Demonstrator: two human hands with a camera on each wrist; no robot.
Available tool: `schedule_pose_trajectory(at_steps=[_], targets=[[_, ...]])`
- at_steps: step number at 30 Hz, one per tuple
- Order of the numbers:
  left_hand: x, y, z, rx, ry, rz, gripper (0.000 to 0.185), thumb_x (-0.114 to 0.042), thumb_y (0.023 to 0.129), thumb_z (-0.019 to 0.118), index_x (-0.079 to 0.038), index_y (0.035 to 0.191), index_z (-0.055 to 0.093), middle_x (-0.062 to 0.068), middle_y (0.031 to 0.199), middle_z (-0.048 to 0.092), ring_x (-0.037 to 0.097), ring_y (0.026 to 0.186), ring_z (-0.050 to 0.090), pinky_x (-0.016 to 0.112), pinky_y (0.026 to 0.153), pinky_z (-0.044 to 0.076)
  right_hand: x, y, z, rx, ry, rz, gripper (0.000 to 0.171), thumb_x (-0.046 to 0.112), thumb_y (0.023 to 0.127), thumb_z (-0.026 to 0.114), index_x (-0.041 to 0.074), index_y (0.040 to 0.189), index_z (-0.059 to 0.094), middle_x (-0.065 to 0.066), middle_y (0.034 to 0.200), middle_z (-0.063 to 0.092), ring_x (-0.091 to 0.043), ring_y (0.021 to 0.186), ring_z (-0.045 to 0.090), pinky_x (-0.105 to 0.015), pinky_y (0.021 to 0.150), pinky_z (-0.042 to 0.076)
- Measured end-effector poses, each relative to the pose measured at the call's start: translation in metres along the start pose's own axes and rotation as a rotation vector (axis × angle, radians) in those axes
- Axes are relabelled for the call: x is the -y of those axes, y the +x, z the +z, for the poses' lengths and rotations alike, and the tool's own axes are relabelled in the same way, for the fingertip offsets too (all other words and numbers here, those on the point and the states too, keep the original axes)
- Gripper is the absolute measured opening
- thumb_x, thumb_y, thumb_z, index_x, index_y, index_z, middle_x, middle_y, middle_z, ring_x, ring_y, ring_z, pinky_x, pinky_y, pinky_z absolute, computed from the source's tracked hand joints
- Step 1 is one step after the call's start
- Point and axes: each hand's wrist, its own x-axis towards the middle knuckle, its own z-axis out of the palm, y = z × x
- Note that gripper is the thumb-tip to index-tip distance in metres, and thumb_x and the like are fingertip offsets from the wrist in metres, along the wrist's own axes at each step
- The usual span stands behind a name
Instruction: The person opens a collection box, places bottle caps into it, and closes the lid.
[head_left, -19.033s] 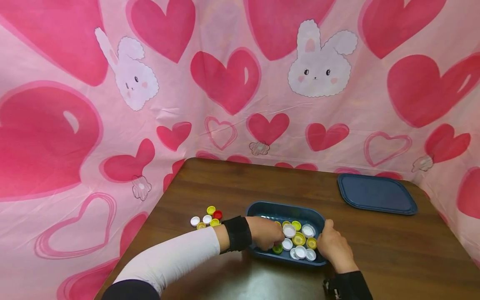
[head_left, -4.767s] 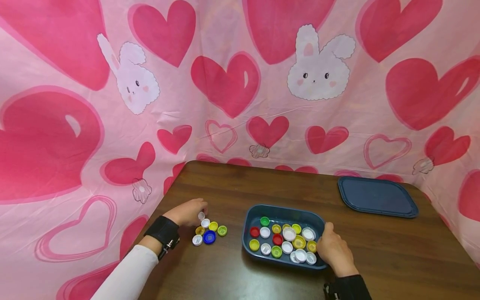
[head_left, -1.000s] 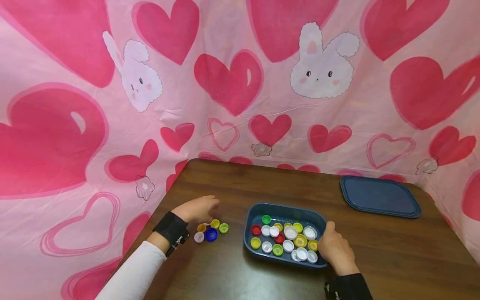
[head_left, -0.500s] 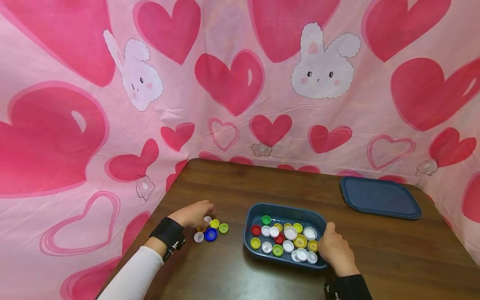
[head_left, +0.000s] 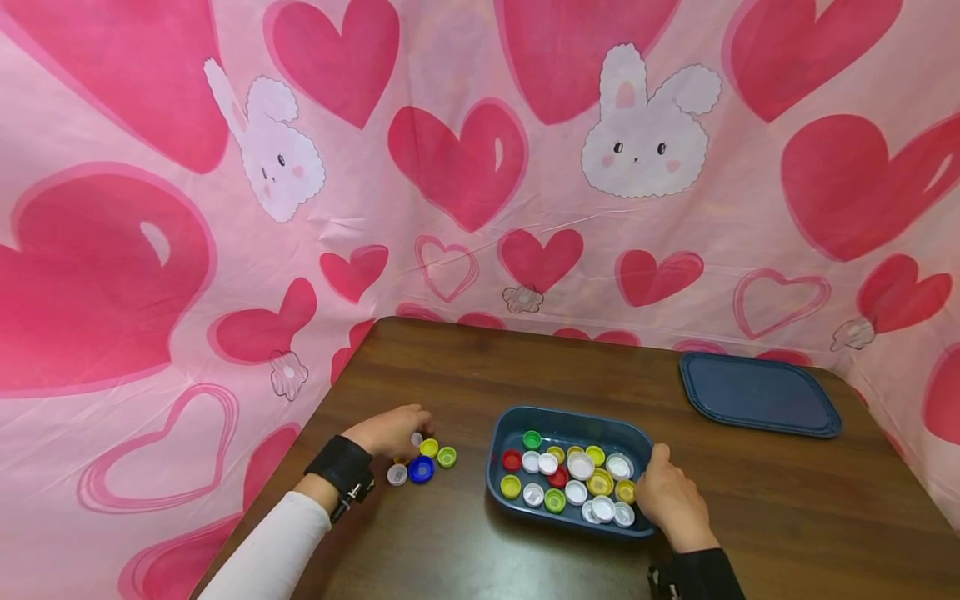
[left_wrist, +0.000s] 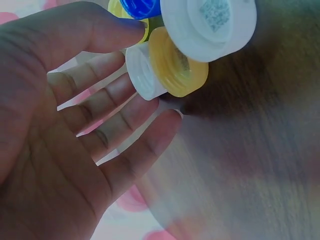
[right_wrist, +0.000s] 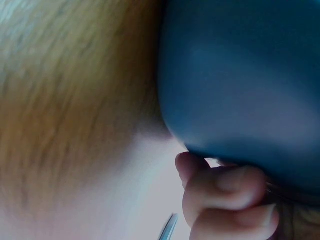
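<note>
My left hand (head_left: 392, 432) is over a small cluster of plastic bottle caps on the table's left side. In the left wrist view its fingers stretch out loosely, fingertips right at a tilted white cap (left_wrist: 142, 72) that leans against an orange-yellow cap (left_wrist: 179, 62). The thumb lies apart from that cap, near a blue cap (left_wrist: 142, 6). A larger white cap (left_wrist: 212, 25) is close by, and a lime green cap (head_left: 447, 457) lies at the cluster's right. My right hand (head_left: 670, 498) grips the right end of a dark blue tray (head_left: 498, 500), fingers curled against its outside.
Inside the tray lie several caps, among them a red cap (head_left: 512, 460), a green cap (head_left: 532, 439) and a large white cap (head_left: 581, 465). A flat dark blue lid-like panel (head_left: 759, 394) rests at the table's back right. A pink heart-print cloth (head_left: 450, 275) hangs behind the table.
Since the oldest frame my left hand has moved from the tray to the cluster, and the tray holds more caps on its left. Lately it has shifted slightly at the white cap. The right hand stays.
</note>
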Motion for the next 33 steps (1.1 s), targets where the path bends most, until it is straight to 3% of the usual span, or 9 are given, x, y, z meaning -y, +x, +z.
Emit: schedule_pose_trajectory(at_steps=[13, 24, 33], targets=[[-0.001, 0.000, 0.003, 0.000, 0.011, -0.015, 0.032, -0.002, 0.077, 0.081, -0.011, 0.106, 0.071, 0.000, 0.097, 0.058, 0.017, 0.091, 0.054, 0.040, 0.088, 0.054, 0.000, 0.000, 0.000, -0.002, -0.001, -0.003, 0.039, 0.009, 0.096, 0.049, -0.010, 0.126, 0.032, -0.032, 0.102, 0.060, -0.038, 0.081, 0.059, -0.052, 0.069, 0.050], [0.001, 0.002, 0.004, -0.029, 0.048, 0.015, 0.023, 0.000, 0.078, 0.077, -0.010, 0.096, 0.067, 0.000, 0.090, 0.053, 0.017, 0.083, 0.052, 0.034, 0.075, 0.052, 0.000, 0.001, 0.000, 0.000, 0.000, -0.007, 0.038, 0.009, 0.096, 0.048, -0.009, 0.126, 0.032, -0.031, 0.101, 0.061, -0.039, 0.081, 0.059, -0.051, 0.069, 0.049], [-0.006, 0.005, -0.014, -0.079, 0.066, 0.077, 0.018, -0.002, 0.081, 0.077, -0.009, 0.096, 0.071, -0.002, 0.089, 0.057, 0.015, 0.081, 0.055, 0.033, 0.078, 0.055, -0.001, 0.000, 0.000, -0.003, 0.003, -0.011, 0.038, 0.009, 0.096, 0.048, -0.009, 0.125, 0.032, -0.030, 0.100, 0.061, -0.038, 0.079, 0.059, -0.050, 0.067, 0.048]])
